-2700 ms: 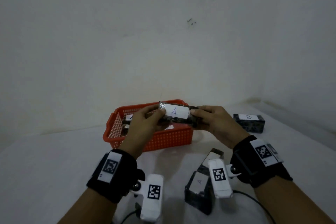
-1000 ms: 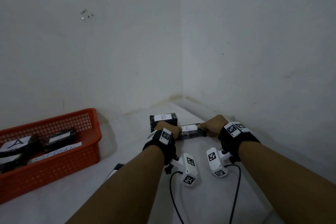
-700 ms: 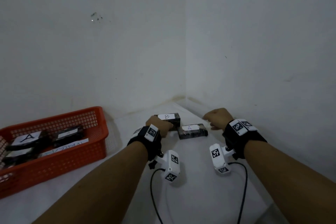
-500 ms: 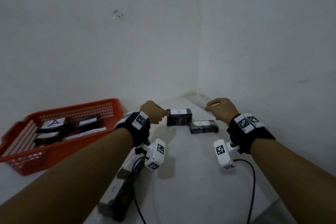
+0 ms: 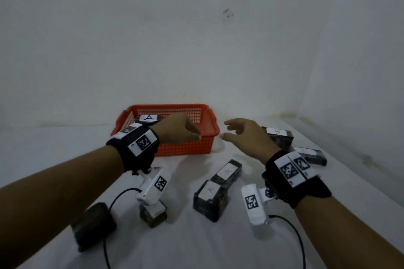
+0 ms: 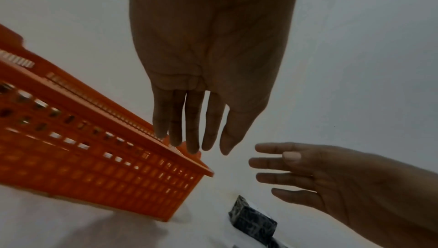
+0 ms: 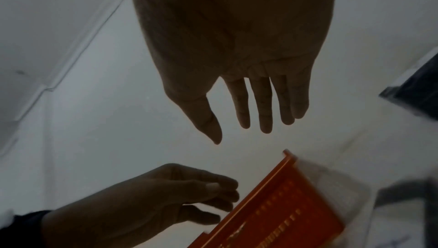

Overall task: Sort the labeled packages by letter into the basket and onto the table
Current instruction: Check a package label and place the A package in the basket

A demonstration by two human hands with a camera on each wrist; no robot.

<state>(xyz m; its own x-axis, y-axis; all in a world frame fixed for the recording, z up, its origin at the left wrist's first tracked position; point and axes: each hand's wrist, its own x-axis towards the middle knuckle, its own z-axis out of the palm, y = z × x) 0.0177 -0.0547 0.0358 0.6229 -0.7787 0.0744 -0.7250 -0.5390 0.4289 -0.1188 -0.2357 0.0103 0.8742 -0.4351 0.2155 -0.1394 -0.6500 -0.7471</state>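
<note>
An orange mesh basket (image 5: pixel 203 146) stands at the back of the white table and holds a package labeled A (image 5: pixel 148 118). My left hand (image 5: pixel 177 129) hovers over the basket's front wall, fingers straight, holding nothing. My right hand (image 5: pixel 242 135) hovers just right of the basket, fingers spread and empty. Two dark packages labeled A (image 5: pixel 227 171) (image 5: pixel 209 200) lie below the hands. At the right lie a package labeled B (image 5: pixel 278 136) and another dark package (image 5: pixel 310 155). In the left wrist view, the left hand (image 6: pixel 196 135) and right hand (image 6: pixel 291 169) are both empty beside the basket (image 6: pixel 94 158).
A dark package (image 5: pixel 94 225) lies at the front left, and another (image 5: pixel 153 214) sits under the left wrist camera. Cables (image 5: pixel 299 244) trail over the table near me. Walls close in behind the basket and along the right edge of the table.
The package labeled A was set down at the right next to the B package and released. Both hands then drew back toward the basket, and the view swung left.
</note>
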